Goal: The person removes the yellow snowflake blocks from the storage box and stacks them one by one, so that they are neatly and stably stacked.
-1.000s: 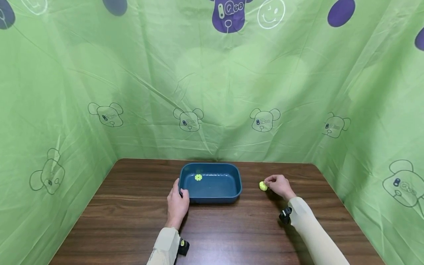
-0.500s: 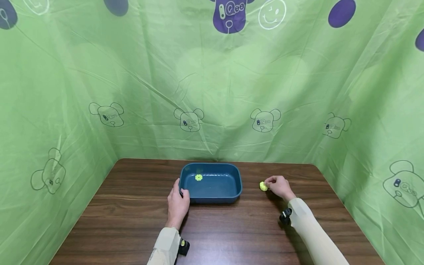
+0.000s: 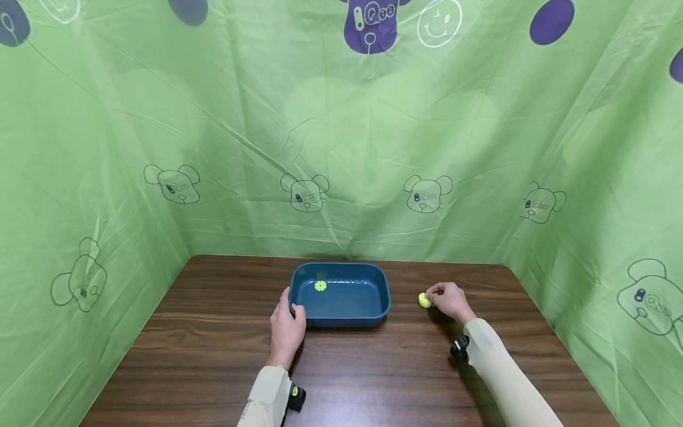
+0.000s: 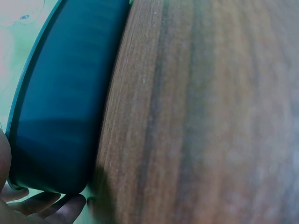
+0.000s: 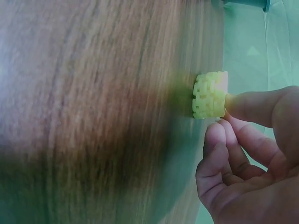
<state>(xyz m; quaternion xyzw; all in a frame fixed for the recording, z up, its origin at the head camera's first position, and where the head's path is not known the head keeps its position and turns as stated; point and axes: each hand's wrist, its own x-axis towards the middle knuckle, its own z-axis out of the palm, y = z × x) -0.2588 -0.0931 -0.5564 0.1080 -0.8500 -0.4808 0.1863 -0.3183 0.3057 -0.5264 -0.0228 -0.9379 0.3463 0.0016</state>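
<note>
A dark blue rectangular plastic bin (image 3: 341,322) stands on the table. My left hand (image 3: 286,329) grips its left wall near the front corner, thumb at the rim and fingers along the outside; the left wrist view shows fingers (image 4: 70,207) against its end. Inside the bin lies one small yellow-green notched disc (image 3: 320,286). To the right, my right hand (image 3: 450,299) pinches at a short stack of the same notched discs (image 5: 210,94). Up close, the thumb and a forefinger meet at the stack's upper side, while the other fingers are curled. The stack appears to rest on the table.
Brown wood-grain table (image 3: 352,379) lies under everything. A green printed cloth (image 3: 368,142) rises behind the table and along both sides. Black wrist cameras (image 3: 460,349) sit on the inner side of both forearms.
</note>
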